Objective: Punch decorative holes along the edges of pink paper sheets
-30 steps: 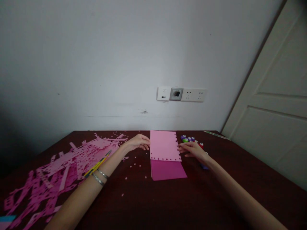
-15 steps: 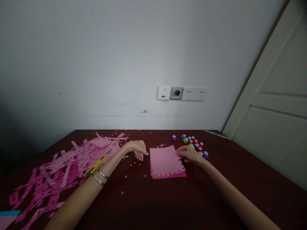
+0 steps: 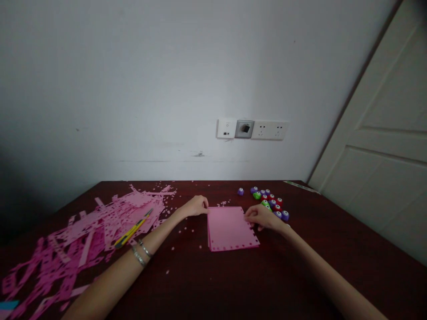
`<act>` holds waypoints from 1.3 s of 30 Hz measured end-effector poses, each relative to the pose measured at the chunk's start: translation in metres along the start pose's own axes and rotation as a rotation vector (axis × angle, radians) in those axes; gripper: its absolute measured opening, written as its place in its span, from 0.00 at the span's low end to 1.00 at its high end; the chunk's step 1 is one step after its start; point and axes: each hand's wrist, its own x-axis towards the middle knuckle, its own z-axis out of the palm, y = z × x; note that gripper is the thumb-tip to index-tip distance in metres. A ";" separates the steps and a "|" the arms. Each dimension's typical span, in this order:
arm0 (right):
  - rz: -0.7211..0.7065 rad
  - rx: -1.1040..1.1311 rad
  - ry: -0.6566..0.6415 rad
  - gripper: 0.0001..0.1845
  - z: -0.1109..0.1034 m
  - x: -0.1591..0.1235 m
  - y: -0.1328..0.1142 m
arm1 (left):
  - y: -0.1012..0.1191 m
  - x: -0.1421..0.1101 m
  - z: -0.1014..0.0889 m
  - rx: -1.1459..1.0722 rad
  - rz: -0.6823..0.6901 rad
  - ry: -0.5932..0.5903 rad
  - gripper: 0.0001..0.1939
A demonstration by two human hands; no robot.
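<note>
Now one hole-edged pink sheet is laid mid-table over pink paper, its right edge pinched by the right hand; its far-left corner is met by the left hand, pinch unclear. Two bracelets, one yellow cutter are counted.

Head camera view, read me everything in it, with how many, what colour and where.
Punched sheet: one on top, pink, mid-table, another pink layer showing beneath
Paper scraps: too many to count, pinks, table's left
Cutter: one, yellow and dark, by the scraps
Paper bits: many, pale pink, scattered
Round-topped pieces: over a dozen, purple, green, red, right of centre
Strip: one, pale green, far right
Blue-edged item: one, near left corner, cut off
Table: one, dark red-brown, below
Wall plates: at least three, white and grey, on the pale wall
Door: one, whitish, right
Bracelets: two, silvery, left wrist
Hands: two, left hand and right hand, at the sheet's edges
</note>
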 end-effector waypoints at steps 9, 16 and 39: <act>-0.068 -0.203 0.112 0.07 -0.005 0.006 0.000 | 0.011 0.024 0.003 0.055 0.198 0.082 0.08; -0.371 -0.370 0.154 0.12 -0.002 0.051 -0.015 | 0.021 0.058 0.011 0.180 0.343 -0.085 0.16; -0.360 -0.523 0.062 0.13 0.022 0.105 -0.008 | 0.026 0.061 0.037 0.561 0.288 -0.102 0.09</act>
